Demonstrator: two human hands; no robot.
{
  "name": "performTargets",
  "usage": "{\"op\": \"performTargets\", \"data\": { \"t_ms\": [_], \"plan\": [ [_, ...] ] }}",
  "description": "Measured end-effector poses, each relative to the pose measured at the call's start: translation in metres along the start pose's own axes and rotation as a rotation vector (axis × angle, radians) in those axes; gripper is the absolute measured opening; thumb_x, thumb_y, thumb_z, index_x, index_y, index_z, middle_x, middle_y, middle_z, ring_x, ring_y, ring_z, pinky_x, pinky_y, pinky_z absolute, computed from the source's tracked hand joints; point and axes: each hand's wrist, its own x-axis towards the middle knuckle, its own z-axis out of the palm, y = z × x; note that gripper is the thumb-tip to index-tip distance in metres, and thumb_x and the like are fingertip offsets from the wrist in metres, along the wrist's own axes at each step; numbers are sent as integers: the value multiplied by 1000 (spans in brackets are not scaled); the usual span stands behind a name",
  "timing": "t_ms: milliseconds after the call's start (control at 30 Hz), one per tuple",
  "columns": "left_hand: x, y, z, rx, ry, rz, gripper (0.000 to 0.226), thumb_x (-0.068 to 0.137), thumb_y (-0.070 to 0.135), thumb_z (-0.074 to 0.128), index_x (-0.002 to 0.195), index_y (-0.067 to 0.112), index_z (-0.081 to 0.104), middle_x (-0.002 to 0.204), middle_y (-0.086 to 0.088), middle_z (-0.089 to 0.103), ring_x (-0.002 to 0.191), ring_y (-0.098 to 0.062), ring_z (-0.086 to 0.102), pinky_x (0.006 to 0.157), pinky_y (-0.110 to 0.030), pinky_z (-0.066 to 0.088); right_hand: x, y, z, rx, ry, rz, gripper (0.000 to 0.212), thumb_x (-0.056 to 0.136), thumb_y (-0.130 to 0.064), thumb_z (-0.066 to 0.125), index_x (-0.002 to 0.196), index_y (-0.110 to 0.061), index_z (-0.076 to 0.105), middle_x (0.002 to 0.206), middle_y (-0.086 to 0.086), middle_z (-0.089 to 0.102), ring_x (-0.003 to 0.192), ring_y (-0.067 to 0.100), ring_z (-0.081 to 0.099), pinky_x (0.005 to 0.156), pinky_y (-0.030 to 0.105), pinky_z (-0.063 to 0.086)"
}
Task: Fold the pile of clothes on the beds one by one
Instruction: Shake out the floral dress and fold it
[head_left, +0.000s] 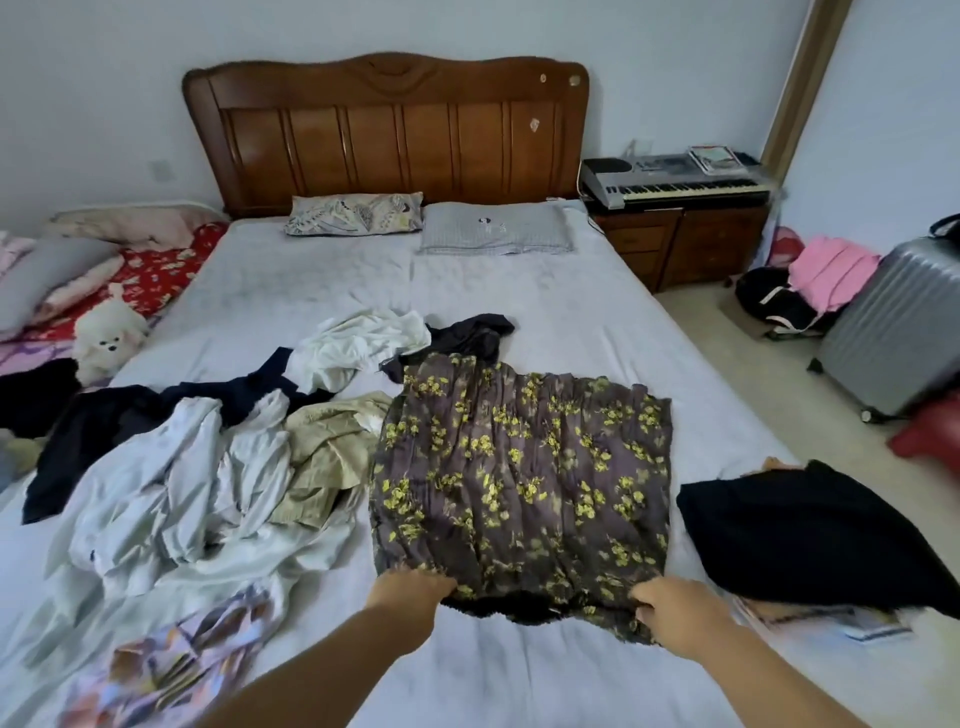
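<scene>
A grey garment with yellow flowers (524, 488) lies spread flat on the pale bed sheet (519, 291). My left hand (410, 590) grips its near left corner and my right hand (675, 608) grips its near right corner. To the left lies a loose pile of clothes (208, 467): pale blue, beige, navy and white pieces. A patterned lilac piece (171, 660) lies at the near left. A black garment (815, 540) lies at the right over some papers.
Two pillows (493, 228) rest by the wooden headboard (384, 130). A second bed with a white plush toy (106, 343) adjoins on the left. A keyboard (675, 182) on a cabinet, a grey suitcase (893, 332) and bags stand on the floor at right.
</scene>
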Motion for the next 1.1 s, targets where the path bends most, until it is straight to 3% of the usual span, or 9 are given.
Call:
{"op": "performTargets", "data": {
  "t_ms": [133, 267, 467, 600, 700, 833, 933, 1033, 1100],
  "plan": [
    [-57, 34, 40, -14, -22, 5, 55, 87, -2, 33, 131, 29, 46, 125, -4, 58, 114, -27, 55, 89, -35, 44, -57, 6, 58, 45, -15, -8, 18, 100, -22, 35, 87, -17, 46, 93, 5, 51, 85, 23, 46, 70, 30, 32],
    [-105, 55, 72, -24, -16, 21, 61, 89, -1, 32, 137, 35, 42, 127, -2, 58, 115, -25, 55, 91, -33, 44, -104, 10, 97, 83, -33, 19, 25, 99, -23, 38, 110, -13, 59, 111, 10, 62, 100, 28, 58, 71, 29, 39],
    [-148, 61, 88, -39, -32, 47, 40, 95, 9, 34, 126, 28, 51, 117, -3, 61, 107, -24, 57, 83, -32, 44, -134, 11, 112, 175, -91, -35, 16, 97, -20, 42, 91, -10, 53, 95, 9, 54, 84, 25, 53, 61, 30, 34],
    [-145, 45, 75, -110, 41, 46, 23, 98, 19, 35, 113, 22, 52, 108, -3, 63, 97, -25, 59, 76, -33, 44, -125, 10, 100, 246, -31, -38, 11, 96, -19, 44, 90, -12, 49, 96, 7, 56, 89, 24, 57, 71, 32, 45],
    [-122, 31, 60, -159, 167, 60, 17, 99, 27, 38, 111, 21, 49, 106, 2, 62, 92, -21, 59, 69, -30, 41, -98, 9, 81, 227, 50, -42, 10, 96, -20, 42, 99, -13, 49, 90, 5, 57, 81, 21, 56, 66, 34, 45],
    [-71, 8, 32, -225, 404, 84, 19, 96, 36, 49, 107, 21, 55, 98, 6, 63, 83, -18, 63, 62, -28, 41, -48, 6, 42, 174, 193, 6, 22, 94, -22, 42, 74, -25, 33, 68, -4, 41, 56, 12, 39, 48, 27, 25],
    [-17, -15, 7, -234, 652, 128, 18, 76, 27, 79, 86, 19, 66, 75, 8, 64, 58, -15, 63, 42, -23, 40, 1, 5, 14, 182, 400, 34, 9, 96, -22, 43, 93, -27, 50, 89, -6, 53, 76, 14, 54, 59, 28, 38],
    [49, -37, -22, -242, 669, 179, 25, 65, 19, 87, 79, 19, 66, 68, 9, 62, 49, -13, 60, 36, -19, 39, 61, 10, -11, 234, 502, 47, 27, 98, -23, 45, 123, -19, 54, 114, -4, 61, 100, 16, 60, 78, 26, 47],
    [92, -54, -37, -249, 658, 198, 23, 67, 18, 86, 82, 18, 69, 70, 7, 64, 53, -16, 63, 41, -20, 45, 95, 12, -28, 310, 495, 42, 26, 98, -24, 47, 122, -19, 55, 109, -5, 64, 95, 14, 61, 72, 23, 46]
  ]
}}
